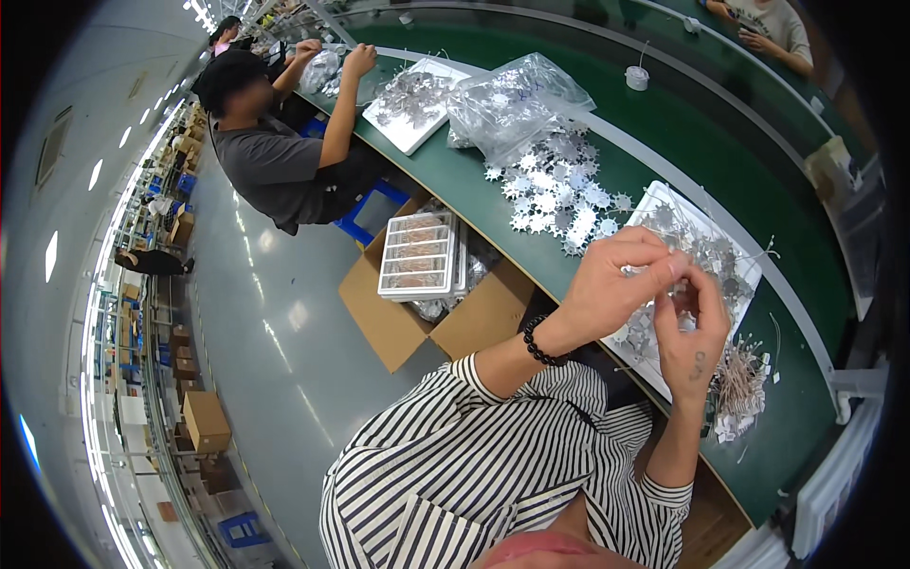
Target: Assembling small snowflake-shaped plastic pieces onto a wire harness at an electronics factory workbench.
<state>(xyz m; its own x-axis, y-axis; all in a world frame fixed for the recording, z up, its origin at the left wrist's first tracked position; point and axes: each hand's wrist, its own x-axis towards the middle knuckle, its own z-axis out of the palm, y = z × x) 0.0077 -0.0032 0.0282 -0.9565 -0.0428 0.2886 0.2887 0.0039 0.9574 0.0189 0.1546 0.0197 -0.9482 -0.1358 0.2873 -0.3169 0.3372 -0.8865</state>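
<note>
My left hand [616,286], with a black beaded bracelet on its wrist, is closed in a pinch. Its fingertips meet those of my right hand [697,332], also closed and bent inward. Whatever is between the fingers is too small and covered to make out. Both hands are above a white tray [751,277] that holds silver star-shaped metal pieces with thin wires. Left of the tray, a loose heap of flat silver star-shaped pieces [559,190] lies on the green bench. Close to my right wrist is a bundle of thin wires with small white ends [741,389].
A clear plastic bag [517,100] lies behind the heap, near another loaded white tray [417,100]. An open cardboard box [384,318] with stacked white compartment trays [417,254] stands beside the bench [474,204]. A co-worker [270,142] works farther left; a small white round item [637,78] sits beyond.
</note>
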